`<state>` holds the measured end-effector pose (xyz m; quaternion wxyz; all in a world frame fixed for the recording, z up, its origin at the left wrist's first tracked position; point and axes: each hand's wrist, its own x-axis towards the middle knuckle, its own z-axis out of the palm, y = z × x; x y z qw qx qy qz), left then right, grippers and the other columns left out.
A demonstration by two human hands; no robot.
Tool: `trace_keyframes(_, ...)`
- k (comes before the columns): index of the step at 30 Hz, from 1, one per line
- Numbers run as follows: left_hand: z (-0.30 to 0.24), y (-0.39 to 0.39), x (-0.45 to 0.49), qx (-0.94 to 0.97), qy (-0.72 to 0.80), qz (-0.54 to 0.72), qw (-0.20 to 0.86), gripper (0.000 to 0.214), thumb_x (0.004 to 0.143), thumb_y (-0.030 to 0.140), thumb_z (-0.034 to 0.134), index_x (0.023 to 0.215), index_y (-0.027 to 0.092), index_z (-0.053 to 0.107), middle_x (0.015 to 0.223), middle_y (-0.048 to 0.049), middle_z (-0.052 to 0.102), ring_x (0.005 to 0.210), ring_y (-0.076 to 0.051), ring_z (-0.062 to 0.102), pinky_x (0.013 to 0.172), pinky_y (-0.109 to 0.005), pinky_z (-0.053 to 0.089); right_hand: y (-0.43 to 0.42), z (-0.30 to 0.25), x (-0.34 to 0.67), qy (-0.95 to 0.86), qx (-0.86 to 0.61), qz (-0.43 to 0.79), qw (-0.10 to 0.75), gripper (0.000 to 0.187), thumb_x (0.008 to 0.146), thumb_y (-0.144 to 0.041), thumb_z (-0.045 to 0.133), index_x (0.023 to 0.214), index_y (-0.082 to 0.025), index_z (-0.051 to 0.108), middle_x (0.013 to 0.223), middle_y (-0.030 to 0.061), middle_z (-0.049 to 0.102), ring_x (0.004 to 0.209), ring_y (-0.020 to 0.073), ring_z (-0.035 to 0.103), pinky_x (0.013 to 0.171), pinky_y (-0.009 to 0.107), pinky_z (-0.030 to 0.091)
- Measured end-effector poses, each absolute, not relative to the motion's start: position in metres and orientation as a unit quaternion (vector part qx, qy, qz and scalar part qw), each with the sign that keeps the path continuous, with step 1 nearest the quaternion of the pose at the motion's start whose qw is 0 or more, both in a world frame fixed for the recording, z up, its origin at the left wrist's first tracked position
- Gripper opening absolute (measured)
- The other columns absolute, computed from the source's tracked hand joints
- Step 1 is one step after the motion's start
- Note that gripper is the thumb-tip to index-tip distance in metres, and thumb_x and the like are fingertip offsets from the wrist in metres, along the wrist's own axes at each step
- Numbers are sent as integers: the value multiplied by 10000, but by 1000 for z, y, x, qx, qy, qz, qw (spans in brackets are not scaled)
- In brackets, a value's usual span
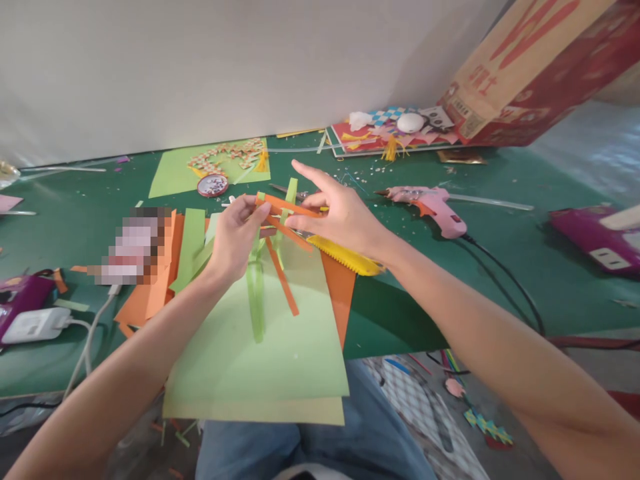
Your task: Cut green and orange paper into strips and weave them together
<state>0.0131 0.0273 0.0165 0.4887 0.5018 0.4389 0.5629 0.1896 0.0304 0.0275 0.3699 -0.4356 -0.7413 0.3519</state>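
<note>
My left hand [235, 233] is closed, its thumb and fingers pinching the left end of some interlaced orange and green paper strips. One orange strip [285, 203] runs right from the pinch toward my other palm. A second orange strip [283, 277] and a looped green strip [256, 303] hang below, over light green paper sheets [280, 373]. My right hand [340, 210] is at the strips' right side, index finger stretched up and away, thumb apart from the other fingers. A yellow-handled tool [347, 257] lies under its wrist, partly hidden.
A pink glue gun [430, 207] with a cord lies to the right. Orange paper [150, 287], green strips and a blurred-out phone-like object [135, 247] are on the left. Behind are a beaded piece [227, 157], a small round dish [213, 185] and a paper bag [520, 80].
</note>
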Motion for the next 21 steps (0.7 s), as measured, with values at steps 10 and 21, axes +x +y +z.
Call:
trace_keyframes(10,17,25,12,547,438,526,482,158,799,270,691,851,176,576,804,-2,683,681,-126,673,646,-259,566,35,25,185,-713,-451,426,326,906,788,-213,687,1542,-187,185,805,27,700,746,219,665,678,375,554)
trace_keyframes(21,12,27,8,599,462,502,418,331,704,175,728,993,194,567,732,31,679,705,-142,669,708,-287,524,40,33,197,-732,-445,379,350,845,791,-229,691,1518,-219,260,769,7,690,608,150,582,525,284,474)
